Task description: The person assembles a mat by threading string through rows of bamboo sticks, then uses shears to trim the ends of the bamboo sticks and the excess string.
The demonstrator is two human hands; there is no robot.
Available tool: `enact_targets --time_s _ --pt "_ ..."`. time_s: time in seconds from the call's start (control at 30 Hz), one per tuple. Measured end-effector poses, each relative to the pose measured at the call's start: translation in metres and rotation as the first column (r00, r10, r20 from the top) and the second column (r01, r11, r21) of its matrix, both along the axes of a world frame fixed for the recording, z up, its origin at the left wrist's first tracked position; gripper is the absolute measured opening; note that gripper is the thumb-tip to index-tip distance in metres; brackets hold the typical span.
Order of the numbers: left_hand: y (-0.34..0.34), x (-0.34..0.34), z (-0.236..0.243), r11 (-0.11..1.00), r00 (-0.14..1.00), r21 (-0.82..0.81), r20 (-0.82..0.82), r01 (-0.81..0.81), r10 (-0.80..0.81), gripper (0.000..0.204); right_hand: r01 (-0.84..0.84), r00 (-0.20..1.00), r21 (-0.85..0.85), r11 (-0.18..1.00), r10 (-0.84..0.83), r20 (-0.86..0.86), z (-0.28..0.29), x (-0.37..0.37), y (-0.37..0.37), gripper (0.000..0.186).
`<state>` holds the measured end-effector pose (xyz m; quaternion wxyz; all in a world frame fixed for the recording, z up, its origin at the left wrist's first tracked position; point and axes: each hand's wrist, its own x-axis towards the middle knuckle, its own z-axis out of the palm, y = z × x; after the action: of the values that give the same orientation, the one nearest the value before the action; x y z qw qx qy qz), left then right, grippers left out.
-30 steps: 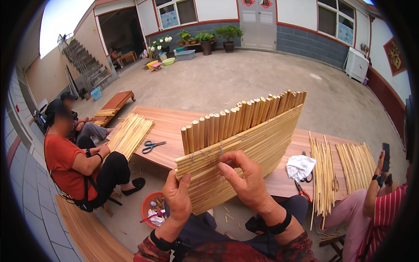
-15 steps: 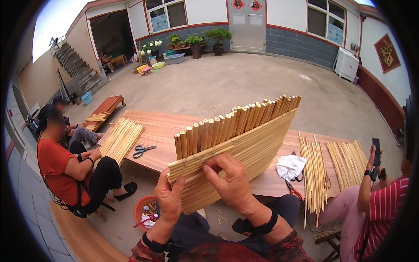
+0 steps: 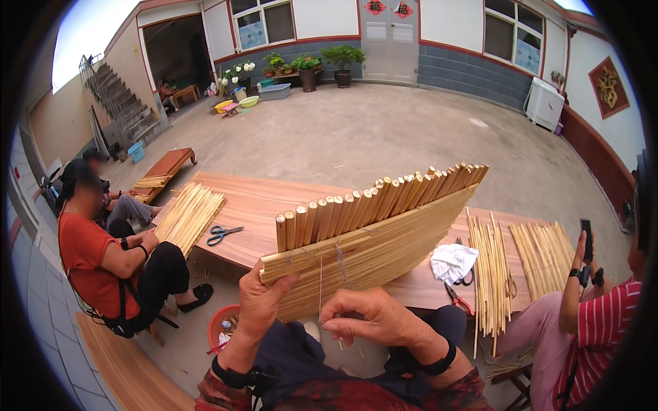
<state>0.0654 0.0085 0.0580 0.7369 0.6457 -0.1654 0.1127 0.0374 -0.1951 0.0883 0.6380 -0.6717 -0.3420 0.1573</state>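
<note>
A stiff panel of straw-coloured stalks [image 3: 384,243], bound side by side in layers, is held up tilted before me, its upper row of cut ends rising along the far edge. My left hand [image 3: 259,301] is closed round its near left corner, thumb on the face turned to me. A thin thread [image 3: 321,284] runs taut from the bound edge down to my right hand [image 3: 373,317], which is below the panel with its fingertips pinched on it. Beside it a darker twisted strand [image 3: 342,264] hangs from the edge.
A long wooden table [image 3: 253,198] bears blue-handled scissors [image 3: 225,234], a white cloth [image 3: 454,263], red-handled pliers [image 3: 458,299] and loose stalks [image 3: 490,274]. A red basin [image 3: 221,323] stands by my legs. One person in orange sits left; another at right holds a phone [image 3: 586,240].
My right hand has moved down from the panel's bound edge, drawing the thread out straight. The panel has shifted slightly right and tilted; my left hand keeps its hold at the corner.
</note>
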Motion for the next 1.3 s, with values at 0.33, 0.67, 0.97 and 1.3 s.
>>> enact_targets --time_s 0.33,0.67,0.97,1.3 --pt "-0.008 -0.005 -0.018 0.988 0.968 0.142 0.234 0.061 -0.093 0.032 0.427 0.828 -0.211 0.879 -0.287 0.482 0.014 -0.024 -0.068 0.012" --pt "-0.016 0.001 -0.005 0.834 0.627 0.505 0.729 -0.222 -0.274 0.032 0.644 0.674 -0.372 0.669 -0.267 0.689 -0.054 -0.002 -0.073 0.031" --pt "0.015 0.006 -0.051 0.630 0.547 0.678 0.713 -0.377 -0.439 0.026 0.434 0.815 -0.485 0.759 -0.101 0.570 -0.150 0.009 -0.070 0.035" --pt "0.042 -0.016 -0.109 0.505 0.591 0.797 0.593 -0.333 -0.547 0.022 -0.021 0.977 -0.654 0.756 0.155 0.149 -0.071 -0.051 -0.057 0.023"
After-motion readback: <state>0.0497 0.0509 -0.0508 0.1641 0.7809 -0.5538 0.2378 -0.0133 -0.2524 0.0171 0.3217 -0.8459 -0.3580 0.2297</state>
